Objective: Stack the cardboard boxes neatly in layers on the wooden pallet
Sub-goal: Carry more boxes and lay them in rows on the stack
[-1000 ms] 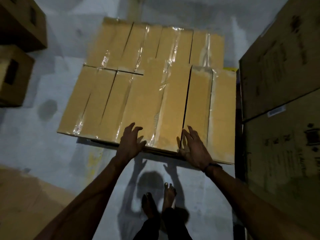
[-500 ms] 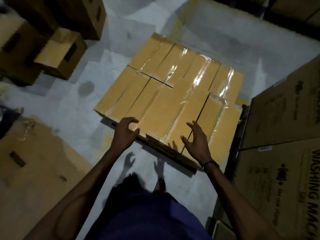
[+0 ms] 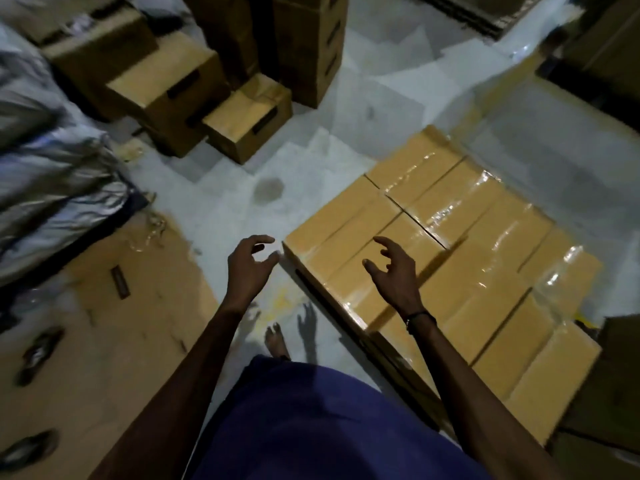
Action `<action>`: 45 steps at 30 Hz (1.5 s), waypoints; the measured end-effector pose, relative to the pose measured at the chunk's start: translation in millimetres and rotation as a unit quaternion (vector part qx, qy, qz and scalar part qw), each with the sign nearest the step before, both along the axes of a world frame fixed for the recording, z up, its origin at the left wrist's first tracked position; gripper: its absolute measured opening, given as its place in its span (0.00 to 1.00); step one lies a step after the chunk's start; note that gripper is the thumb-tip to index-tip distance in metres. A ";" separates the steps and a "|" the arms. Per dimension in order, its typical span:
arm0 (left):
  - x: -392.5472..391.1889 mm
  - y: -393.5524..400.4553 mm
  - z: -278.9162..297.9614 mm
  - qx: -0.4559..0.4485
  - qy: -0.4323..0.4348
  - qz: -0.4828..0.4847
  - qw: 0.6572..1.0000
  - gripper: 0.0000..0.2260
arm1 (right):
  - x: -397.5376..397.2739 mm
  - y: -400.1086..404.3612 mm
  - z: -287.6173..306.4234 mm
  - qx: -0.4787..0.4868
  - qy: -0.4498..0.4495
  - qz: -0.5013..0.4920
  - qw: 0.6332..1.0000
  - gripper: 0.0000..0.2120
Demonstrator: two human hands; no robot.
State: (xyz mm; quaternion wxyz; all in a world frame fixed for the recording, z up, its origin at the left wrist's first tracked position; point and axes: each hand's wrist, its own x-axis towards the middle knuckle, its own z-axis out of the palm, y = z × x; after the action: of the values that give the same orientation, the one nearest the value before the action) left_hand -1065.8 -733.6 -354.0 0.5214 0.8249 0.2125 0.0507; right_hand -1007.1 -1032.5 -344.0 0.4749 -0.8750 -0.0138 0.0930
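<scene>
Both hands have lifted off the boxes (image 3: pixel 450 258) since the earlier frame, and I see them free now. My left hand (image 3: pixel 250 264) hangs over the floor just left of the boxes, fingers loosely bent, grasping nothing. My right hand (image 3: pixel 393 271) hovers above their near corner, also released

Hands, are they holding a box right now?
No, both the left hand and right hand hang empty with loose fingers above the floor and stacked boxes.
</scene>
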 end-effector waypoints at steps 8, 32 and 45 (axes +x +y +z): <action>82.9 153.3 24.1 -0.036 -0.023 0.070 0.997 0.10 | 112.8 175.8 18.0 0.052 -0.018 0.045 0.997 0.23; 515.0 466.6 93.0 -0.070 -0.067 0.104 0.990 0.08 | 554.5 493.9 56.6 0.086 -0.076 0.019 0.993 0.24; 840.9 534.8 132.1 -0.086 -0.119 -0.015 0.989 0.09 | 807.9 531.3 112.4 0.030 -0.161 -0.072 0.984 0.24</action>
State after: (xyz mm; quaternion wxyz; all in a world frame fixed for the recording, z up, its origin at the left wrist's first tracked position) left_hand -224.9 -198.9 -221.9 0.6126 0.7684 0.1399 0.1217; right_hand -199.2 -501.2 -231.6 0.4980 -0.8626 -0.0295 -0.0844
